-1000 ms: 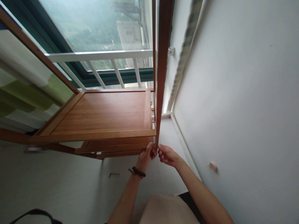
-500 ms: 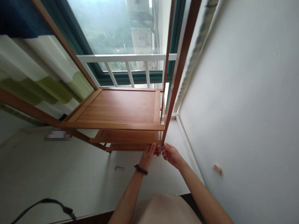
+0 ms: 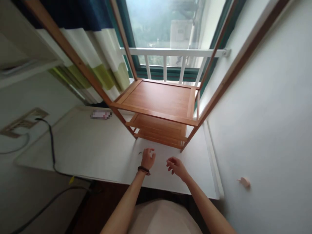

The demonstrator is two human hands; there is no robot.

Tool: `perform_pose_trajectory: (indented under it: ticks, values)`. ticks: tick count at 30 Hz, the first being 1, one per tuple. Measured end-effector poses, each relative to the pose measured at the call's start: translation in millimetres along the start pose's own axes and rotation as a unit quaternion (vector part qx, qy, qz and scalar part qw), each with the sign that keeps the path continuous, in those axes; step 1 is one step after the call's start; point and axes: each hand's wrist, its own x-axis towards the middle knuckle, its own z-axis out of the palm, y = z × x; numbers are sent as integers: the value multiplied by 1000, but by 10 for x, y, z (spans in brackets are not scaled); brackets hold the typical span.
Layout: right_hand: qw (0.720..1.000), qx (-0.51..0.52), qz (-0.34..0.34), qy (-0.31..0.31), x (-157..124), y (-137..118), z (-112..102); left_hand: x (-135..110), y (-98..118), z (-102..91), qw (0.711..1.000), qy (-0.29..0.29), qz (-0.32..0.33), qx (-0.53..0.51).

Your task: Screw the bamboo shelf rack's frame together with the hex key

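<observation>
A wooden shelf rack with three tiers stands on a white platform in front of a window. My left hand, with a dark bracelet at the wrist, hovers over the platform with fingers spread and holds nothing. Just beside its fingertips lies a small dark hex key. My right hand is a little to the right, fingers loosely curled and apart, also holding nothing. Both hands are below the rack's front right leg and do not touch it.
A white wall with a small pink hook runs along the right. A striped curtain hangs at the left of the window with its white railing. A black cable crosses the platform's left part and drops to the dark floor.
Both hands have let go of the rack's front right leg and drawn back over the platform. The view has pulled back and swung left, showing more of the platform and the cable.
</observation>
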Motion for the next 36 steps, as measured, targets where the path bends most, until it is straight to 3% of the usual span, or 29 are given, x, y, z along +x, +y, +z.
perform_pose_trajectory:
  ticks: [5, 10, 14, 18, 21, 24, 27, 31, 36]
  values:
    - [990, -135, -39, 12, 303, 135, 505, -141, -825, -515, 979, 83, -81, 169]
    - [969, -223, -98, 43, 525, -22, 1003, -117, -1287, -939, 954, 100, -85, 268]
    - [920, -370, -120, 48, 728, -100, 1614, 124, -1621, -1291, 943, 99, -62, 312]
    - [874, -452, -117, 134, 899, -81, 2142, 428, -2081, -1865, 937, 107, -44, 329]
    - [866, -444, -136, 186, 1008, -47, 2275, 682, -2474, -2369, 934, 121, -40, 332]
    - [887, -384, -166, 193, 1111, -63, 2342, 972, -2792, -2747, 932, 135, -35, 336]
    - [905, -321, -178, 217, 1185, -163, 2582, 1275, -2920, -2889, 931, 133, -8, 340]
    - [909, -312, -180, 211, 1347, -410, 3075, 1645, -2858, -2836, 934, 106, 50, 339]
    - [909, -328, -179, 182, 1879, -657, 3387, 2167, -2851, -2782, 937, 76, 94, 329]
